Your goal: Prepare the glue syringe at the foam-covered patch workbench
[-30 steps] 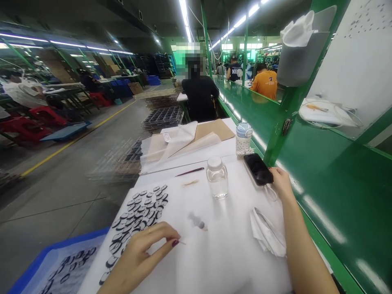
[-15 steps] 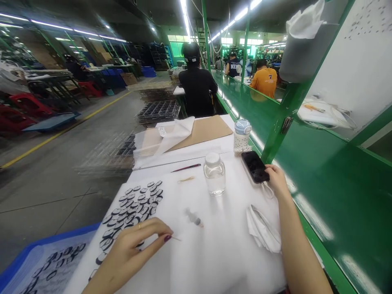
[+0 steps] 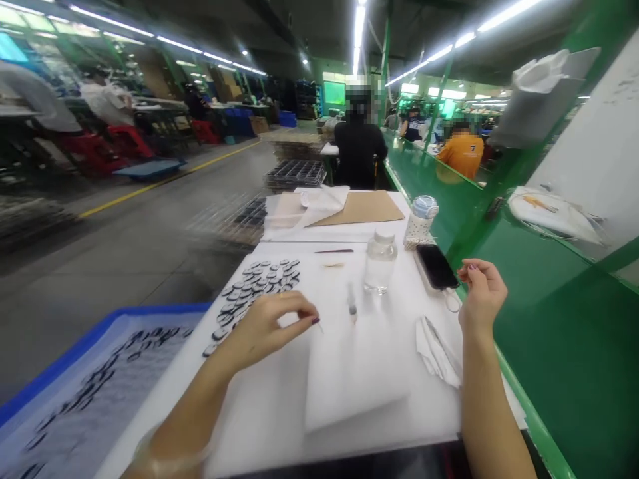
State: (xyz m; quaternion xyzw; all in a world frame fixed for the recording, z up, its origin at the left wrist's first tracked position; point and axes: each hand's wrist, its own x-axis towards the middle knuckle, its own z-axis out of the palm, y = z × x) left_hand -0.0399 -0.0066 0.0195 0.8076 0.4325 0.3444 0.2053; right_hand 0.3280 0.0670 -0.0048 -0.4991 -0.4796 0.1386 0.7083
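My left hand [image 3: 279, 326] pinches a thin pale stick [image 3: 321, 328] that looks like a toothpick, held above the white table [image 3: 264, 412]. Beside that hand lie many small dark-rimmed, ring-like pieces [image 3: 259, 286]. A small clear syringe [image 3: 352, 305] rests in the middle of the table, and a clear jar [image 3: 380, 266] with a white lid stands behind it. My right hand [image 3: 482, 296] is raised beside the phone [image 3: 436, 267], its fingers curled into a pinch. Whether anything is between those fingertips cannot be made out. A crumpled white cloth [image 3: 435, 352] lies nearer me.
At the lower left, a blue-rimmed tray [image 3: 120, 316] contains more ring-like pieces. Further back are a dark slim tool [image 3: 334, 251], toothpicks [image 3: 333, 265], a lidded cup [image 3: 420, 219] and cardboard [image 3: 374, 207]. A green conveyor [image 3: 554, 319] runs along the right. Other people sit ahead.
The view has swung left, shifting the scene rightward. My right hand has come away from the phone's edge and lifted, fingers curled. My left hand still pinches the stick.
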